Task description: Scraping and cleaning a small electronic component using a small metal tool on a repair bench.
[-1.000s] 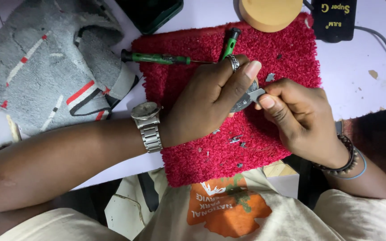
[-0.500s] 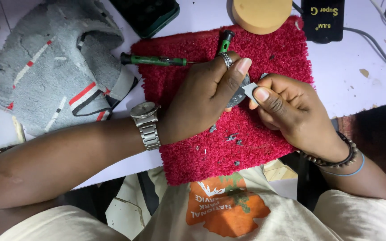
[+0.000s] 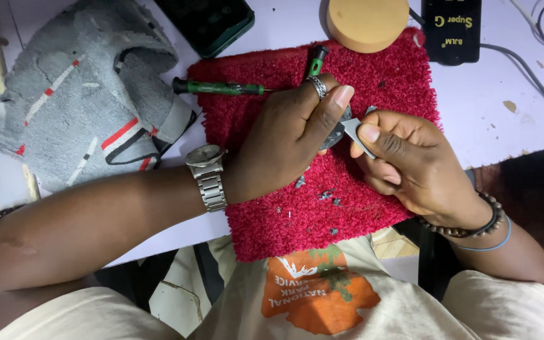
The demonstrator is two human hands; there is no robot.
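Both hands meet over a red fuzzy mat (image 3: 373, 69) on a white table. My left hand (image 3: 291, 138), wearing a ring and a metal wristwatch (image 3: 208, 173), pinches a small dark round part (image 3: 338, 131) between thumb and fingers. My right hand (image 3: 410, 164), with bead bracelets on the wrist, grips a flat grey metal tool (image 3: 355, 133) whose tip touches that part. A green-handled screwdriver (image 3: 218, 87) lies on the mat's left edge, a second green tool (image 3: 315, 61) just above my left fingers. Several tiny metal bits (image 3: 322, 196) lie scattered on the mat below the hands.
A grey knit cloth with red and white stripes (image 3: 77, 101) lies at the left. At the back stand a dark green case (image 3: 212, 22), a tan round block (image 3: 366, 22) and a black box (image 3: 451, 28) with cables running right.
My hands have stayed on the small part; the right hand's grey tool has shifted slightly against it. The view has drifted a little.
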